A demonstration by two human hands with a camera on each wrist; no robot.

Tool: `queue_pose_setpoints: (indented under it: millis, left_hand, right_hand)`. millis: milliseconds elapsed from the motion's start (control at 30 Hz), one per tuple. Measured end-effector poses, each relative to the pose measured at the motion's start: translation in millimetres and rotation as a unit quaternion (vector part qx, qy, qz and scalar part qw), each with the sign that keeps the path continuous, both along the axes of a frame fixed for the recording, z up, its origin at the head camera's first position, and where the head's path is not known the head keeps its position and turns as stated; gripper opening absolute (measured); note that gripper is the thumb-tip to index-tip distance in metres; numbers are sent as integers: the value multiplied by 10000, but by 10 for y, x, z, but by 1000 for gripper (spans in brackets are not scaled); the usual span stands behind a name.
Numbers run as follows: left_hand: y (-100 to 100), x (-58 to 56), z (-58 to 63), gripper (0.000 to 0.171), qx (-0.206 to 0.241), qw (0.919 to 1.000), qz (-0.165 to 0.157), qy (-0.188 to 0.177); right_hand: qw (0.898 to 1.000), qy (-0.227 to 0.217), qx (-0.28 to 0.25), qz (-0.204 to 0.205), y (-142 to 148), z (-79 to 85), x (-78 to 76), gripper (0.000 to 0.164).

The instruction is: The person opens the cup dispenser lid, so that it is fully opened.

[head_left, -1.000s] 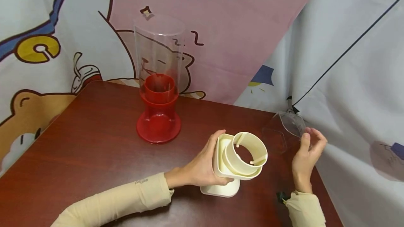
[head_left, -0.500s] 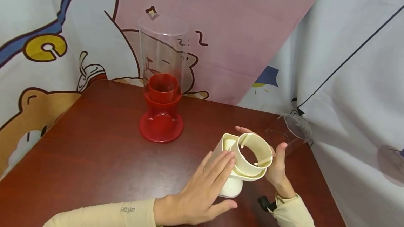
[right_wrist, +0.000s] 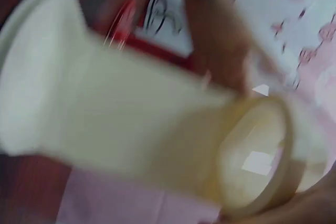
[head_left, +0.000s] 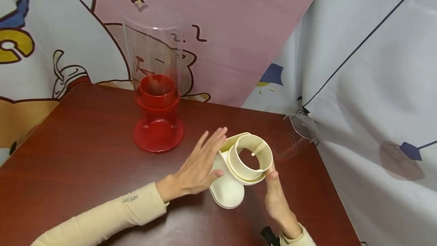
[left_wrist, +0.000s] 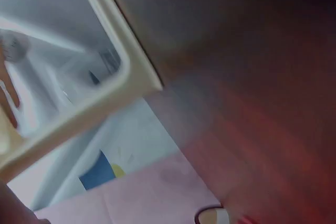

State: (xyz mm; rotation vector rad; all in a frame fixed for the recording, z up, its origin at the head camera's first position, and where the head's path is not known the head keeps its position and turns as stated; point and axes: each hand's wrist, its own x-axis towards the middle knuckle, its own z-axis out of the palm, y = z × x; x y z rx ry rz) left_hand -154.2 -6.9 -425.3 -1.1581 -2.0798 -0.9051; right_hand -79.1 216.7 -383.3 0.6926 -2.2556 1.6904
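Note:
A cream plastic dispenser base (head_left: 227, 187), with a round collar on top and a rounded foot, stands between the two hands in the head view. My right hand (head_left: 278, 200) holds it at the right side of the collar, thumb in sight and the other fingers mostly hidden behind. At its left side my left hand (head_left: 194, 168) has straight, spread fingers; whether they touch the base cannot be told. The right wrist view is blurred and shows the base (right_wrist: 131, 114) from the side. Part of its cream rim (left_wrist: 126, 72) crosses the left wrist view.
A red base (head_left: 158, 136) with a tall clear cylinder (head_left: 153, 48) stands at the back left of the brown table (head_left: 102, 155). A clear container (head_left: 297, 132) lies at the back right, near the hanging cloth (head_left: 358, 105).
My left hand has released the cream base and straightened its fingers. My right hand has come from near the clear container to hold the base, which has turned a little.

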Motion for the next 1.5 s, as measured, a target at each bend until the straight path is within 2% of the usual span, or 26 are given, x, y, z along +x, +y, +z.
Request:
queue_pose_setpoints:
  millis: [67,133,200,300,400,500,567,667,767,900,1033,1167,1267,1367,1500]
  left_hand:
    - [-66,-87,1,84,1,9999,-54,-137]
    - [-83,-113,15,88,-34,9993,-135,-354]
    - [-76,-77,52,91,-6,9980,-200,-599]
    - [-63,72,213,92,253,9928,-200,-1156]
    - [-14,260,441,90,891,9772,-240,-1915]
    - [91,418,578,91,1355,9522,-291,-2721]
    - [179,465,598,95,1272,9407,-236,-3137]
    - [284,463,576,102,1087,9327,-116,-3436]
    - [339,406,555,105,1240,9307,-79,-3440]
    - [394,315,543,104,1422,9288,-65,-3421]
    - [497,188,551,106,1390,9345,65,-3276]
    - [644,-18,561,107,1390,9410,210,-3078]
    - [780,-187,546,108,1287,9427,227,-3069]
    - [928,-349,523,108,1216,9428,255,-3093]
    - [1103,-544,517,104,1226,9442,362,-3035]
  right_hand:
    - [9995,-44,225,-226,-159,51,61,70]
    - [9988,-67,356,-339,-235,105,123,64]
    - [9980,-141,428,-439,-241,168,166,63]
    - [9991,193,221,-312,-174,279,114,68]
    - [9987,412,-299,-73,-120,370,-67,78]
    - [9983,159,-567,-1,-131,355,-202,78]
    - [9976,-144,-660,-155,-178,299,-228,80]
    - [9935,-378,-1002,-393,-273,190,-209,83]
    - [9875,-282,-1408,-653,-358,105,-210,84]
    - [9805,-202,-1660,-1030,-395,76,-274,84]
    - [9777,-129,-1702,-1222,-338,112,-434,90]
    - [9779,70,-1678,-1244,-211,123,-646,94]
    - [9747,214,-1677,-1460,-93,102,-788,94]
    - [9716,269,-1587,-1736,38,85,-925,88]
    - [9714,205,-1571,-1767,202,92,-1114,82]
